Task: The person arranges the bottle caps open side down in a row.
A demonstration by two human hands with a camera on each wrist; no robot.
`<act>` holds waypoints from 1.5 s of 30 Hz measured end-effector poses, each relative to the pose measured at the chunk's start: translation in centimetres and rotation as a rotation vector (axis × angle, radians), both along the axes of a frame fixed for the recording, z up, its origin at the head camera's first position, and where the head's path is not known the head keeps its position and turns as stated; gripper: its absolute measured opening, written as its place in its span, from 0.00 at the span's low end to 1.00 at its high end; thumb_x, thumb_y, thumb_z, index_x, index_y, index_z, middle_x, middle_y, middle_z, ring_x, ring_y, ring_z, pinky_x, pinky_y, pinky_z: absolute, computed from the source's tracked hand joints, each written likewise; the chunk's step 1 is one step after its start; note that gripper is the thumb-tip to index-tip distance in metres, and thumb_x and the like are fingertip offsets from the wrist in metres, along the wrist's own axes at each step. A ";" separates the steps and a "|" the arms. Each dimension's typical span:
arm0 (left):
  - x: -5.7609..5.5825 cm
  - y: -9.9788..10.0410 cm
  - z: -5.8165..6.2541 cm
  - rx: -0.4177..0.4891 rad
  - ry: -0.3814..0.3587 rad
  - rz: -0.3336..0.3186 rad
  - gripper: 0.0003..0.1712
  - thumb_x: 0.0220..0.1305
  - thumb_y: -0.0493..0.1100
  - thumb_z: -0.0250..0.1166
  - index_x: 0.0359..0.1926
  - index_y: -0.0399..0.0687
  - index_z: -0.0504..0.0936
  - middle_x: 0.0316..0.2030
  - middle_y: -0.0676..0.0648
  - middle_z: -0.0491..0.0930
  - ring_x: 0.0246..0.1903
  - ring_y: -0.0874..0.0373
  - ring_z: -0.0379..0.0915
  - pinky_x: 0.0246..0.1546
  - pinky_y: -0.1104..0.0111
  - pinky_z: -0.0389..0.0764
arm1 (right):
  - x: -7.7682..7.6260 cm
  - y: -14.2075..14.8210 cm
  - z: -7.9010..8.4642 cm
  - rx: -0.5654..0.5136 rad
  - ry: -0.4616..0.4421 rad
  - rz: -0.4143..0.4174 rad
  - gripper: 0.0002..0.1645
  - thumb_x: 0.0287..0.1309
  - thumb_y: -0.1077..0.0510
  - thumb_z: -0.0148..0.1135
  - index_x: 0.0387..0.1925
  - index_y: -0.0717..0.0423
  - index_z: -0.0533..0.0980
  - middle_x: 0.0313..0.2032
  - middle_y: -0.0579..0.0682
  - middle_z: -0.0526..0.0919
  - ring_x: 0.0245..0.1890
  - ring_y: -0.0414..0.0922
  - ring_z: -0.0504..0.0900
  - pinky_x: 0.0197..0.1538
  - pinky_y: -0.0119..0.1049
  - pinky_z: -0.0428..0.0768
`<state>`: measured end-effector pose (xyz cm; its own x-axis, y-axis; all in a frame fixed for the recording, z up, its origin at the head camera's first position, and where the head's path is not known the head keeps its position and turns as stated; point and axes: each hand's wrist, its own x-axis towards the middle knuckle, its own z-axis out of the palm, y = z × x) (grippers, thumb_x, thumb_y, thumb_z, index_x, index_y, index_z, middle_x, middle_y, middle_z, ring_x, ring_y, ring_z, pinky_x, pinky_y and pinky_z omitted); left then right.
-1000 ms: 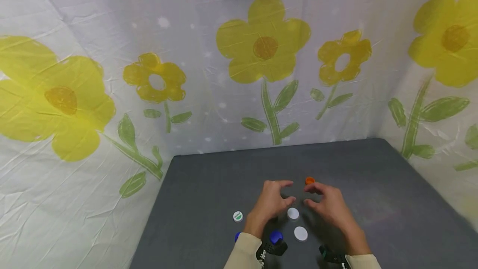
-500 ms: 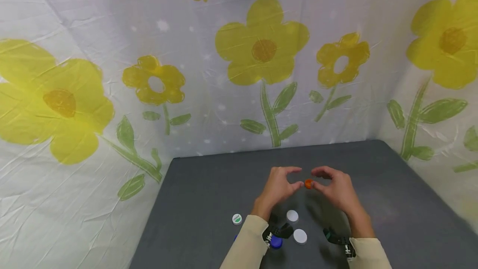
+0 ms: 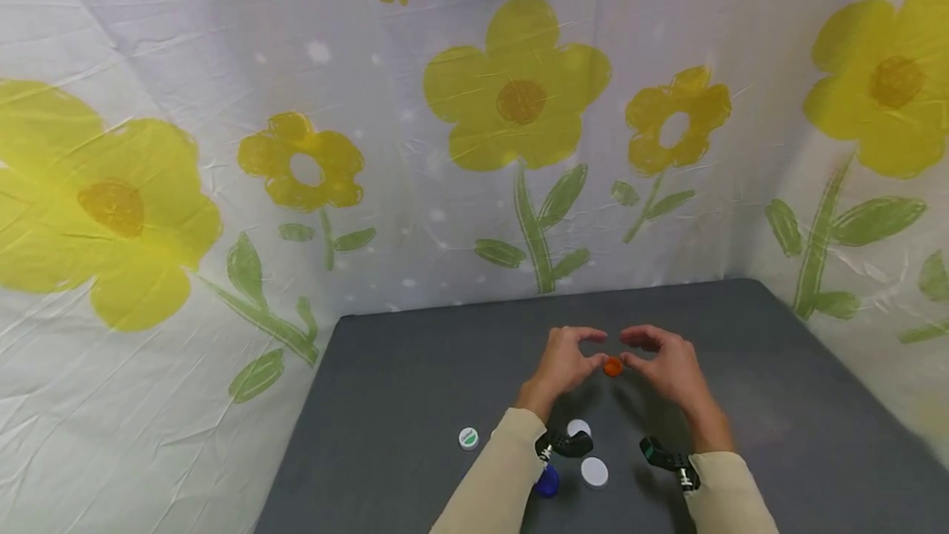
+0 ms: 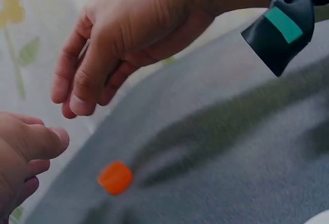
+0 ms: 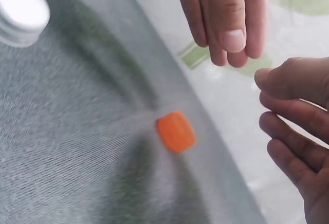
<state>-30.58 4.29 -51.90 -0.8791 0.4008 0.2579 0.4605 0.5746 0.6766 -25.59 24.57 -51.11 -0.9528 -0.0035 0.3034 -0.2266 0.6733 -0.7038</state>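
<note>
A small orange bottle cap [image 3: 612,367] lies on the dark grey table, between the two hands as the head view sees it. My left hand [image 3: 563,361] is just left of it, fingers and thumb apart in a loose C. Mirroring it on the right, my right hand [image 3: 667,361] has its fingers gently bent and its thumb toward the left one. Both wrist views show the orange cap [image 4: 115,178] on the tabletop below the fingertips, with space between; neither hand holds anything. In the right wrist view the left thumb and right thumb point at each other.
Nearer the body lie a white cap [image 3: 595,472], another white cap [image 3: 578,427] partly behind the left wrist camera, and a blue cap [image 3: 547,482] beside the left sleeve. A white cap with a green mark [image 3: 469,438] sits farther left. Flower-printed cloth stands behind the table [image 3: 415,369].
Both hands have moved forward over the table to either side of the orange cap, the left one also rightward. The left forearm now covers part of the nearer caps.
</note>
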 end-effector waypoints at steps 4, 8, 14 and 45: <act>-0.4 0.5 -1.3 -0.019 -0.004 0.001 0.18 0.67 0.43 0.80 0.57 0.53 0.93 0.55 0.56 0.92 0.62 0.59 0.85 0.67 0.65 0.81 | -0.7 0.3 -1.6 -0.004 -0.008 -0.004 0.18 0.65 0.62 0.77 0.55 0.60 0.86 0.53 0.61 0.92 0.55 0.64 0.90 0.60 0.66 0.84; -0.4 0.8 -2.3 -0.037 -0.025 0.004 0.19 0.66 0.43 0.80 0.58 0.50 0.93 0.54 0.54 0.93 0.62 0.58 0.84 0.67 0.66 0.81 | -1.2 0.3 -2.9 -0.011 -0.014 -0.002 0.18 0.64 0.63 0.77 0.55 0.61 0.87 0.53 0.62 0.92 0.55 0.64 0.90 0.59 0.65 0.85; -0.6 1.3 -3.2 -0.042 -0.080 0.035 0.19 0.66 0.42 0.80 0.58 0.51 0.93 0.54 0.55 0.93 0.62 0.60 0.84 0.66 0.67 0.82 | -1.6 0.2 -4.3 -0.036 -0.059 -0.001 0.18 0.64 0.65 0.77 0.55 0.62 0.86 0.53 0.63 0.92 0.53 0.63 0.91 0.56 0.61 0.87; -0.8 1.8 -5.2 0.012 0.029 0.044 0.09 0.64 0.40 0.81 0.45 0.54 0.96 0.39 0.59 0.94 0.47 0.63 0.88 0.52 0.69 0.85 | -1.0 -0.4 -4.9 -0.015 -0.073 -0.024 0.17 0.62 0.66 0.78 0.52 0.61 0.87 0.47 0.59 0.93 0.46 0.56 0.93 0.53 0.58 0.88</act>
